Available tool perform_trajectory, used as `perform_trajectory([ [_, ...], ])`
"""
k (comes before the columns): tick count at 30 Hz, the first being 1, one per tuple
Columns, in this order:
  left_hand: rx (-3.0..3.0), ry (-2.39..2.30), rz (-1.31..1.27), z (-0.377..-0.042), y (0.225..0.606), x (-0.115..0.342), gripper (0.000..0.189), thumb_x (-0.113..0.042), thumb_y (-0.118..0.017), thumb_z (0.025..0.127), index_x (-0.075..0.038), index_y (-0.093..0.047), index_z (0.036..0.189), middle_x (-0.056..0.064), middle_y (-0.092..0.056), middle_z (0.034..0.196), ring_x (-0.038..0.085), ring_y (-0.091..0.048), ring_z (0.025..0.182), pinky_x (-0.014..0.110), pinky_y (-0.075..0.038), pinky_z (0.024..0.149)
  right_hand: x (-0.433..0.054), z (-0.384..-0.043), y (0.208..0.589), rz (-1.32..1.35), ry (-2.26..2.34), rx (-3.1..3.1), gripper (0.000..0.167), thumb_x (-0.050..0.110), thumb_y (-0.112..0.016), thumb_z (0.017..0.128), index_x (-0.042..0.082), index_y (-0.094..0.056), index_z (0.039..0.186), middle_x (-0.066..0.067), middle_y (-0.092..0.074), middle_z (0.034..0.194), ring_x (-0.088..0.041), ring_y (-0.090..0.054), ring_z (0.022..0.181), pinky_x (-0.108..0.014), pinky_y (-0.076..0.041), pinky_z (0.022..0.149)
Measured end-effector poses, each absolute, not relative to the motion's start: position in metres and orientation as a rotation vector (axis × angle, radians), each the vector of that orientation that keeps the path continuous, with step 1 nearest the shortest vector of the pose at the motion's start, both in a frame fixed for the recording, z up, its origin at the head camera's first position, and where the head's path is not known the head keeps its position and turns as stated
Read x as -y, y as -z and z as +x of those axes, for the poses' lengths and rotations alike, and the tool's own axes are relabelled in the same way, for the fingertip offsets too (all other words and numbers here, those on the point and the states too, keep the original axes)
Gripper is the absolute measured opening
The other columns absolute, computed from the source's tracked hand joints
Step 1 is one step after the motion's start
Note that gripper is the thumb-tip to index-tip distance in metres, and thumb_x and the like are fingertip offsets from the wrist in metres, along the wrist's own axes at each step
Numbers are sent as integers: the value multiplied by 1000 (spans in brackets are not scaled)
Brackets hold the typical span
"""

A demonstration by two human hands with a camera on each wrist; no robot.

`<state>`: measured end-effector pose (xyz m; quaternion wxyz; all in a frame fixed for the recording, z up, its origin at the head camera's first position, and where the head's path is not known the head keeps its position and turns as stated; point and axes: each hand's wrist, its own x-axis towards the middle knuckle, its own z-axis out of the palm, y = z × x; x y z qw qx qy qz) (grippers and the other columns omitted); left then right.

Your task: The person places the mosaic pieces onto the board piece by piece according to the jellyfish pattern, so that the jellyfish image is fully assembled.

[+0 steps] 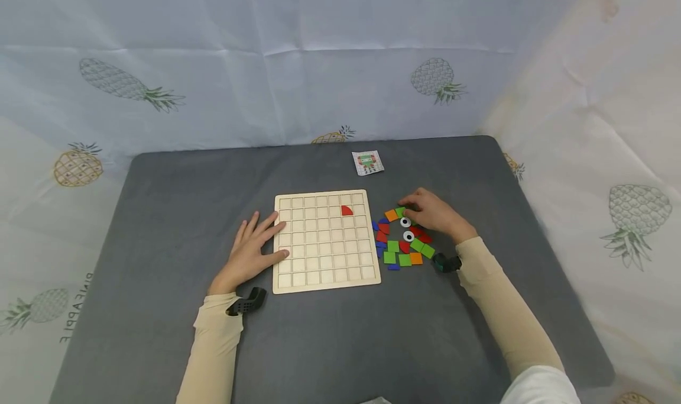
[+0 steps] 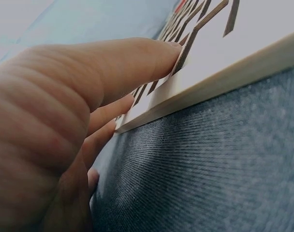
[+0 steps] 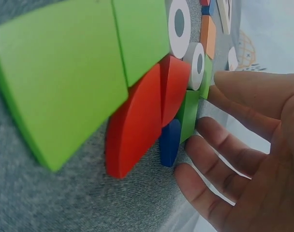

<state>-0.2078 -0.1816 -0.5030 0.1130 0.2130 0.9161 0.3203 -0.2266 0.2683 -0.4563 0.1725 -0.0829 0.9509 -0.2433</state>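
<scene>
Left hand (image 1: pixel 252 253): fingers spread, board (image 1: pixel 327 247) touched.
Right hand (image 1: pixel 433 213): bent around green tile (image 1: pixel 400 212); pinch can't be told.
Right wrist only: blue piece (image 3: pixel 169 145) revealed.

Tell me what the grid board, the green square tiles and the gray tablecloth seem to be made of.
Grid board: probably wood, matte and unpainted; pale edge, dark grooves. Green square tiles: perhaps painted wood, possibly plastic; smooth, satin sheen, no grain showing. Gray tablecloth: woven fabric, matte; fine ribbed threads show close up.

High head view, close wrist views
</scene>
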Motion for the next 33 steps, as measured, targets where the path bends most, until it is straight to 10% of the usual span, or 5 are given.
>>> perform_trajectory([
  [14, -2690, -949, 598, -204, 504, 181, 74, -40, -74, 90, -15, -46, 154, 7, -26, 169, 39, 0, 159, 59, 7, 127, -269, -221, 462, -188, 721, -2721, 29, 15, -63, 100, 2, -66, 126, -20, -55, 128, -31, -53, 100, -48, -50, 87],
  [33, -2678, -957, 608, -208, 501, 180, 75, -39, -74, 90, -14, -45, 155, 7, -24, 170, 38, 1, 160, 58, 8, 127, -274, -231, 443, -52, 943, -2682, 22, 22, -62, 102, 4, -68, 113, -15, -67, 106, -26, -59, 92, -34, -53, 82],
])
